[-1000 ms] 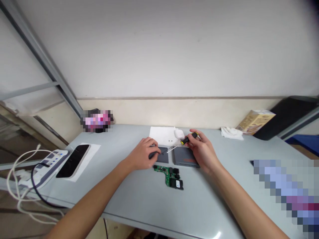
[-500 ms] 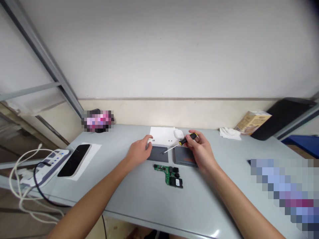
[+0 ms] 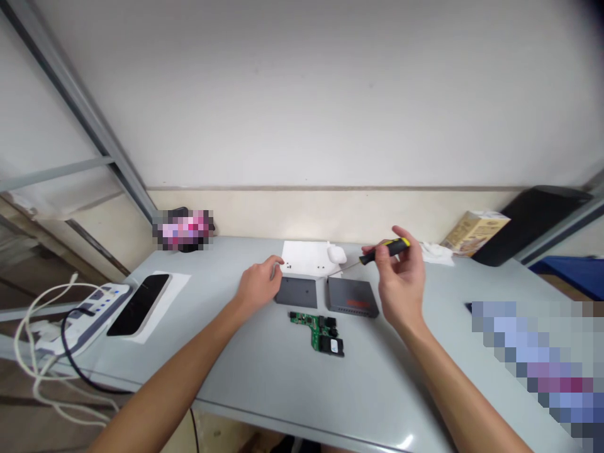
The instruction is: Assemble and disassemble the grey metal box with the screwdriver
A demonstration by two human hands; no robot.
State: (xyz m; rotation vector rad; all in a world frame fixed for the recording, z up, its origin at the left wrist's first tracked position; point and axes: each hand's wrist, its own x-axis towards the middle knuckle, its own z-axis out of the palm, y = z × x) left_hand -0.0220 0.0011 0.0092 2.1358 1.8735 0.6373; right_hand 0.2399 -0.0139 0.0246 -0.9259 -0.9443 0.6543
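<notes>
My right hand (image 3: 401, 277) is wrapped round the black and yellow handle of a screwdriver (image 3: 384, 251). Its thin shaft slants down to the left, the tip by the upper left corner of a dark grey case (image 3: 352, 296) with red lettering. My left hand (image 3: 259, 283) is closed, fingers curled, by the left end of a flat dark grey cover (image 3: 297, 293); what its fingers hold, if anything, is hidden. Below the cover and case lies a green circuit board (image 3: 321, 331). Small dark screws (image 3: 321, 267) rest on white paper (image 3: 302, 255) behind.
A white rounded case (image 3: 336, 254) sits at the paper's right edge. To the left are a phone (image 3: 140, 304) and a power strip (image 3: 89, 318) with cables. Tissue (image 3: 436, 253), a carton (image 3: 476, 233) and a black object (image 3: 533, 220) stand at the back right.
My right hand has moved right and lifted with the screwdriver, whose tip has left the flat cover for the grey case's corner. The left hand has barely shifted.
</notes>
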